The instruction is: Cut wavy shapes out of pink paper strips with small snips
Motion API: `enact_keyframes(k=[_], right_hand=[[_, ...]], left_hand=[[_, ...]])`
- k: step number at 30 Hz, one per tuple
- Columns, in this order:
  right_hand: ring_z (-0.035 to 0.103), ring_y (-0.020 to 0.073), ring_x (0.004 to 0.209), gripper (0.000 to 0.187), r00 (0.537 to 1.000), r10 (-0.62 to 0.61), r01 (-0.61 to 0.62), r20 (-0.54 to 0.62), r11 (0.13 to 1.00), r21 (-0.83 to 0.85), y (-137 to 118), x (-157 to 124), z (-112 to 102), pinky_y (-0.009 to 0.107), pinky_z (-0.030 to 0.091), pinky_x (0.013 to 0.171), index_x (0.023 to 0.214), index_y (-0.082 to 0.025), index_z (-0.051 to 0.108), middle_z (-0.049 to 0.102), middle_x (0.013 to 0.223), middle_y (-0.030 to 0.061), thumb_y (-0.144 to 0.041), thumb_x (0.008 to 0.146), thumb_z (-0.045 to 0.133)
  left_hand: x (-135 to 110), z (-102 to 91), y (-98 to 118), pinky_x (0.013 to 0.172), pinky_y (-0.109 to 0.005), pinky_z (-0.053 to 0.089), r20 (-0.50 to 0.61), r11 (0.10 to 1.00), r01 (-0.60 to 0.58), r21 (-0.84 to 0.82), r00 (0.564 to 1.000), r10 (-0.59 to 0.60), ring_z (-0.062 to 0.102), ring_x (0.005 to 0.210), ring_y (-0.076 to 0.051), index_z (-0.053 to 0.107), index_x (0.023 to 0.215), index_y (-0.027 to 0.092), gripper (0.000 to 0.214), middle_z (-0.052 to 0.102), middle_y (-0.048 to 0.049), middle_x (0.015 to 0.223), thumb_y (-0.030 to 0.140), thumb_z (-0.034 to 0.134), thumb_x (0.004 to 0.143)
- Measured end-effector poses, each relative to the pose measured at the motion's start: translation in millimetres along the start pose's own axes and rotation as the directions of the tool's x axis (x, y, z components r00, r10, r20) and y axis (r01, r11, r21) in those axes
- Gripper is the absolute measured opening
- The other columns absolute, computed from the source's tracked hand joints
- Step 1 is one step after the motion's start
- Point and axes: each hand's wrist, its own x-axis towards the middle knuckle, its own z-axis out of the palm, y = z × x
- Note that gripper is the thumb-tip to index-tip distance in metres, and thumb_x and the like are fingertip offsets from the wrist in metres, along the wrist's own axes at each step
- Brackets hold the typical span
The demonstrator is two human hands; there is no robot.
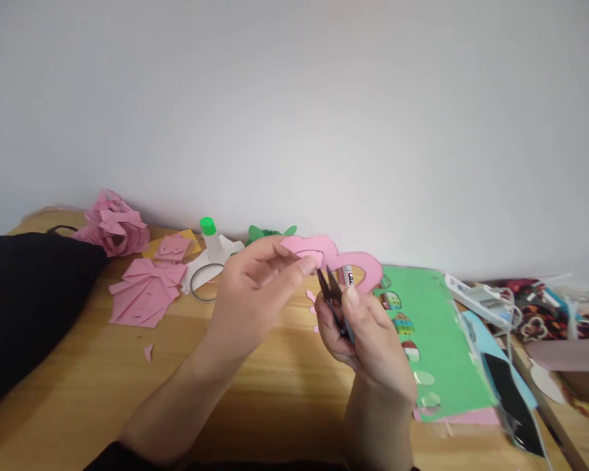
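Observation:
My left hand (258, 288) pinches one side of a pink paper cutout (370, 265) between thumb and fingers. The cutout has two curved lobes; the right lobe has an open middle, and a dark line runs along the left part. In my right hand (373, 333) is a small pair of scissors (334, 297), its dark blades pointing up and slightly parted. The blade tips are right by the paper near my left thumb; whether they touch it I cannot tell. Small pink scraps (312, 301) lie on the table behind the hands.
A green sheet with oval cutouts (451, 353) lies at the right. Folded pink paper pieces (144, 294), a glue stick (210, 239) and a tape roll (194, 288) are at the left. A black bag (29, 294) covers the left edge; a white power strip (481, 301) lies far right.

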Motion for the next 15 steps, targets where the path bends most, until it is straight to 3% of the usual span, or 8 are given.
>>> enact_keyframes(k=[3, 6, 15], right_hand=[[0.017, 0.0059, 0.037, 0.047, 0.998, 0.054, -0.050, 0.038, 0.996, -0.079, -3.2, -4.7, -4.9, 0.021, 0.013, 0.035, 0.070, -0.019, 0.053, 0.032, 0.045, -0.0093, -0.059, 0.095, 0.049], [0.019, 0.0059, 0.038, 0.045, 0.998, 0.017, -0.012, 0.054, 0.995, -0.095, -6.6, -12.0, -10.8, 0.021, 0.012, 0.035, 0.070, -0.019, 0.053, 0.034, 0.048, -0.0084, -0.056, 0.095, 0.052], [0.019, 0.0055, 0.033, 0.048, 0.999, -0.048, 0.048, 0.000, 0.994, -0.099, -9.9, -19.9, -18.2, 0.021, 0.013, 0.033, 0.074, -0.017, 0.059, 0.036, 0.041, -0.0091, -0.056, 0.098, 0.045]], left_hand=[[2.7, -3.3, -2.9, 0.071, -0.024, 0.052, -0.053, 1.000, -0.016, -0.021, 0.998, 0.015, 0.067, 0.074, -0.012, 0.070, 0.081, 0.022, 0.005, 0.069, 0.0039, 0.071, 0.019, 0.069, 0.084], [3.6, -5.9, -3.0, 0.059, -0.024, 0.049, -0.050, 1.000, 0.010, -0.013, 0.999, -0.011, 0.065, 0.063, -0.011, 0.069, 0.081, 0.022, 0.005, 0.070, 0.0036, 0.064, 0.019, 0.068, 0.085], [0.2, -4.4, 0.0, 0.053, -0.027, 0.054, 0.077, 0.989, 0.137, -0.057, 0.988, -0.133, 0.067, 0.055, -0.013, 0.068, 0.071, 0.021, 0.011, 0.074, 0.0010, 0.064, 0.018, 0.071, 0.080]])
